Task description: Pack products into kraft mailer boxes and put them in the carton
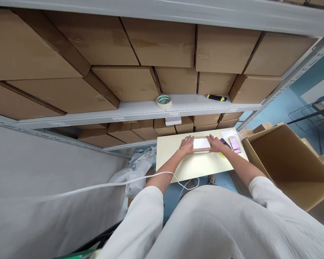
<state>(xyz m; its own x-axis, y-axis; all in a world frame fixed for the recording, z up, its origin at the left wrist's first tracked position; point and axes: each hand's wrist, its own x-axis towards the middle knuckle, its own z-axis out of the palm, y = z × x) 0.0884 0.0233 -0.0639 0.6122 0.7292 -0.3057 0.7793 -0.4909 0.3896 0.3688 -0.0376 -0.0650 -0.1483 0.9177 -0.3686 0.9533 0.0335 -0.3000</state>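
Note:
A small brown box (pixel 202 149) with a white label (pixel 201 143) on top lies on the pale yellow tabletop (pixel 197 167). My left hand (pixel 187 145) presses against its left side, and my right hand (pixel 215 144) grips the right side. Close to my right hand is a blue and yellow item (pixel 225 143), partly covered by my forearm. Farther right on the tabletop rest a phone with a pink screen (pixel 235 144) and a white sheet (pixel 228 133).
Shelves of cardboard boxes (pixel 159 41) stand ahead. A tape roll (pixel 164 101) and a black-yellow cutter (pixel 216 98) lie on the shelf. A large open carton (pixel 288 158) is at right; a white cable (pixel 110 184) crosses from the left, near plastic bags (pixel 140 167).

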